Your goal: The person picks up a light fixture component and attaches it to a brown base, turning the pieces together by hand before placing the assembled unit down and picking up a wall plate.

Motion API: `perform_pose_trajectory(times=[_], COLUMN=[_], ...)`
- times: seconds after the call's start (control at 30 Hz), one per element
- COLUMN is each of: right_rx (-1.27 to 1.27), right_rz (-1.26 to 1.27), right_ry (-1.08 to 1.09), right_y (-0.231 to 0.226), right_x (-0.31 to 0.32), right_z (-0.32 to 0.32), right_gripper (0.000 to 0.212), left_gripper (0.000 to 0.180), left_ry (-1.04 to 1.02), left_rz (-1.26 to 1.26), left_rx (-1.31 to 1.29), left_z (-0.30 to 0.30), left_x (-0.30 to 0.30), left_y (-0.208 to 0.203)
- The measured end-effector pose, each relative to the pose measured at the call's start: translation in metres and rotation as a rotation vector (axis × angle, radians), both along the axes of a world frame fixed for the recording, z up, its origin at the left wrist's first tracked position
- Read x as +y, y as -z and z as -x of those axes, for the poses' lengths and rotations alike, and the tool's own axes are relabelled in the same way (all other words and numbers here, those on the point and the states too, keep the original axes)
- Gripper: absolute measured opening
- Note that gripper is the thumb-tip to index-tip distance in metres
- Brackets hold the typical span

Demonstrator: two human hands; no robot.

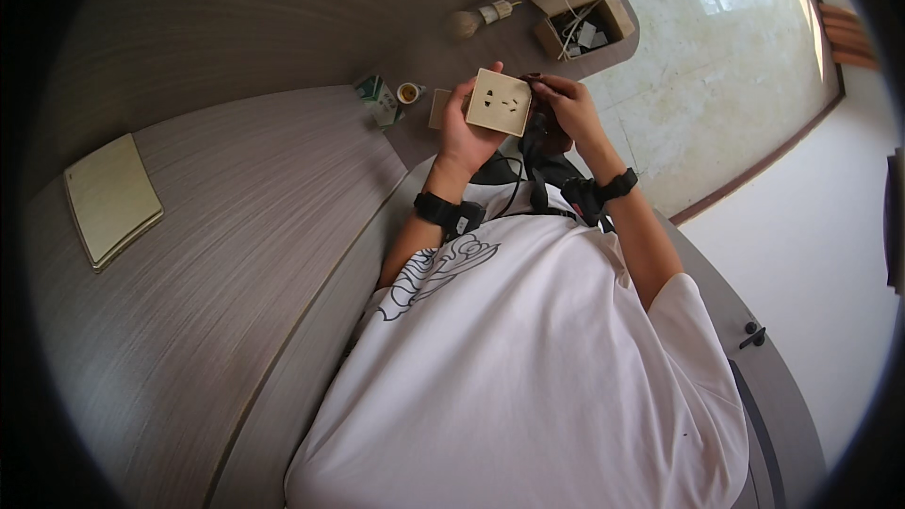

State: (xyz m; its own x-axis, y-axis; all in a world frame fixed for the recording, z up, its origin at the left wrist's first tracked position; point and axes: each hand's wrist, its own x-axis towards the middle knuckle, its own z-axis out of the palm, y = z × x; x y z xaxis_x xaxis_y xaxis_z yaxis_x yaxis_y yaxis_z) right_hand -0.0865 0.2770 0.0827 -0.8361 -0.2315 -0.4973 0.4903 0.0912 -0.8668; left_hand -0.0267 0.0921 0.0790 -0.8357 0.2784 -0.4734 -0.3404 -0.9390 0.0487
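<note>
My left hand (462,139) grips a square cream wall socket (500,102), its face with the plug slots turned up toward me. The thumb lies along its left side and a fingertip shows over the far edge. My right hand (573,111) is at the socket's right edge, fingers pinched together. Something small and dark is at its fingertips, too small to make out. Behind the left hand, a second flat beige plate (439,109) lies partly hidden on the grey wood-grain surface. Both wrists wear black straps.
Beyond my hands, an open cardboard box (586,30) holds grey and white small parts. A brush (478,19) lies left of it. A small cup (409,93) stands beside a green and white carton (379,101). A notebook (113,198) rests on the grey wood-grain desk (245,254) at left.
</note>
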Motion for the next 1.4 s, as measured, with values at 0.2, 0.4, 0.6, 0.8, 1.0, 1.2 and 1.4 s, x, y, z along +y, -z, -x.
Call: perform_pose_trajectory(times=[0.2, 0.4, 0.6, 0.8, 1.0, 1.2, 1.4], right_rx=[0.25, 0.471, 0.828, 0.973, 1.002, 0.786, 0.58], right_rz=[0.039, 0.227, -0.316, -0.393, -0.466, -0.585, -0.379], right_ry=[0.209, 0.183, -0.402, -0.639, -0.654, -0.528, -0.374], right_y=[-0.021, -0.042, -0.035, -0.047, -0.035, -0.025, -0.036], right_x=[-0.016, -0.061, -0.049, -0.035, -0.019, 0.006, 0.007], right_z=[0.001, -0.003, -0.013, -0.03, -0.027, -0.002, -0.006], right_gripper=[0.025, 0.023, 0.028, 0.042, 0.041, 0.035, 0.031], left_gripper=[0.05, 0.04, 0.04, 0.047, 0.048, 0.045, 0.044], left_ry=[0.053, 0.112, -0.033, -0.087, -0.018, -0.019, -0.107], left_rz=[0.018, 0.041, -0.152, -0.076, -0.035, 0.031, 0.113], left_rx=[0.03, -0.146, 0.092, 0.083, 0.052, -0.127, -0.108], left_z=[0.0, 0.0, -0.014, -0.02, -0.016, -0.015, -0.006], left_x=[-0.003, 0.014, 0.002, -0.002, -0.008, -0.003, 0.002], left_y=[0.003, 0.013, 0.028, 0.05, 0.042, 0.026, 0.015])
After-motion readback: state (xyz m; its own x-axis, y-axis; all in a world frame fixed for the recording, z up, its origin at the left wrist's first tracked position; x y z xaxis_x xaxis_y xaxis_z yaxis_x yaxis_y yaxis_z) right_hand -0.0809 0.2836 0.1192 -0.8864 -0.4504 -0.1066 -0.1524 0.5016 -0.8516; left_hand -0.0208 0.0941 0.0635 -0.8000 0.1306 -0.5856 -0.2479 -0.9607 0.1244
